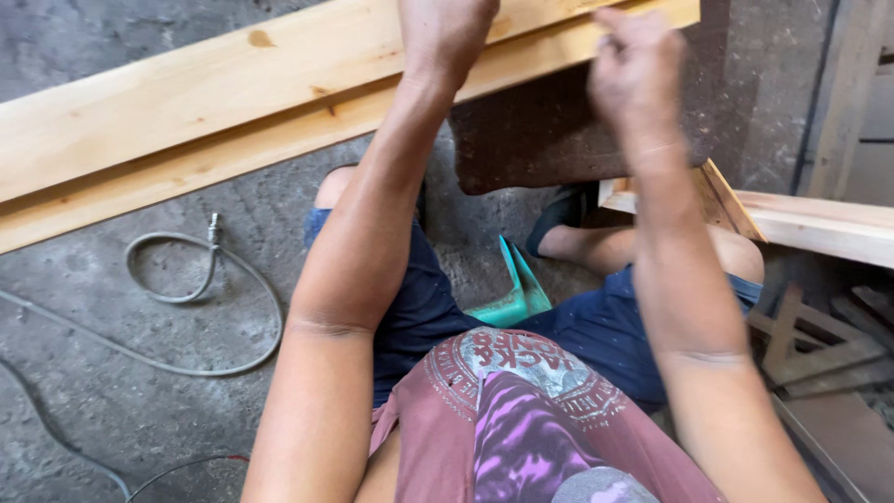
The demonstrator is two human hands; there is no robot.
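A long pale wooden plank runs across the top of the view, from the lower left up to the right. My left hand rests on top of it with its fingers out of sight past the frame's edge. My right hand is blurred beside the plank's right end, fingers curled; whether it holds anything I cannot tell. Below the plank lies a dark brown board. I sit with my knees apart, in blue shorts and a red shirt.
A grey hose coils on the concrete floor at the left. A teal plastic seat shows between my legs. More wooden boards and scrap pieces lie at the right.
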